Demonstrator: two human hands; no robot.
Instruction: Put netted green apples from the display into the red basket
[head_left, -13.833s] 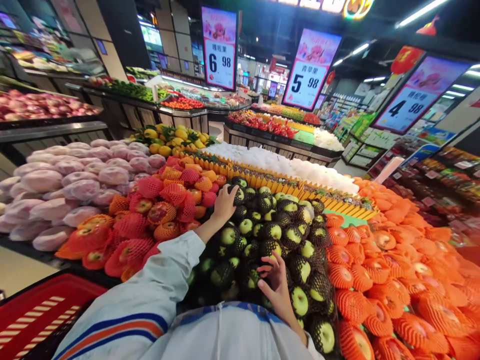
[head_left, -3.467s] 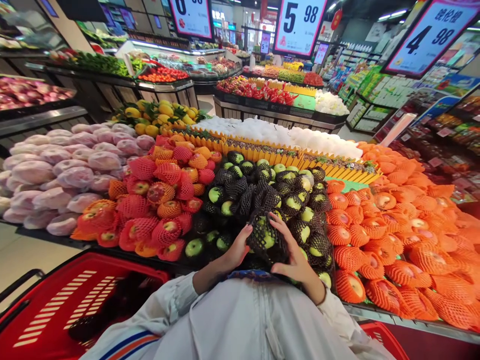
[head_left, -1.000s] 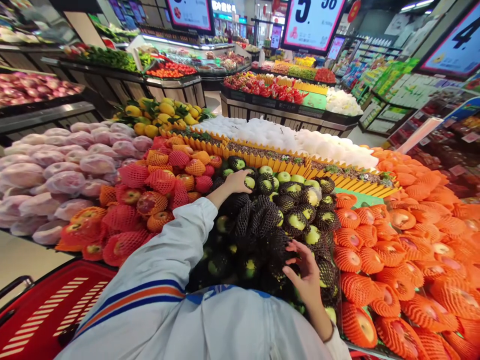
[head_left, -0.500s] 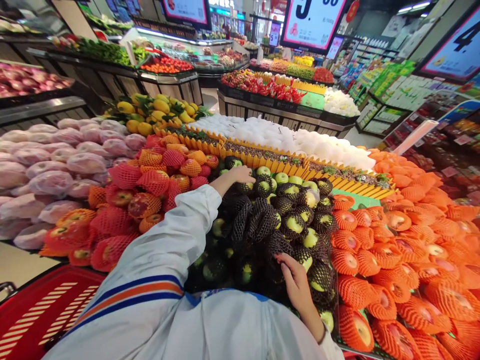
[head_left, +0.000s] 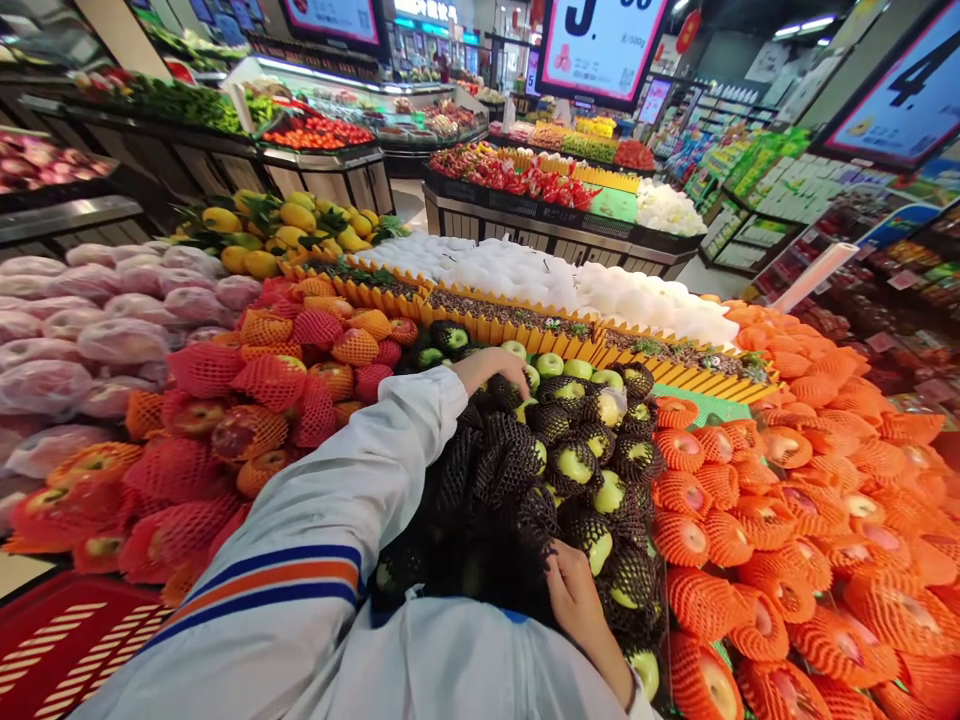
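My left hand (head_left: 496, 370) reaches over the far part of a pile of green apples (head_left: 574, 465) in black foam nets. Its fingers bend downward at a green apple (head_left: 523, 410), apart from one another, and I see no grip around the fruit. Nearer to me, my right hand (head_left: 577, 592) is closed, thumb against fingers, on a black foam net (head_left: 537, 512). Whether that net has an apple inside is hidden. Between the hands lie crumpled black nets (head_left: 499, 455). Shadow covers the fruit close to my body.
Red and orange netted apples (head_left: 259, 400) lie left, with plastic-wrapped fruit (head_left: 124, 340) beyond. Orange-netted fruit (head_left: 720, 520) fills the right. A yellow picket divider (head_left: 517, 315) and white-wrapped fruit (head_left: 517, 270) stand behind. A red basket (head_left: 67, 640) is at lower left.
My left hand has moved right over the apples, and its fingers now bend down. My right hand stays at the black net, slightly lower in view. The camera view has shifted a little.
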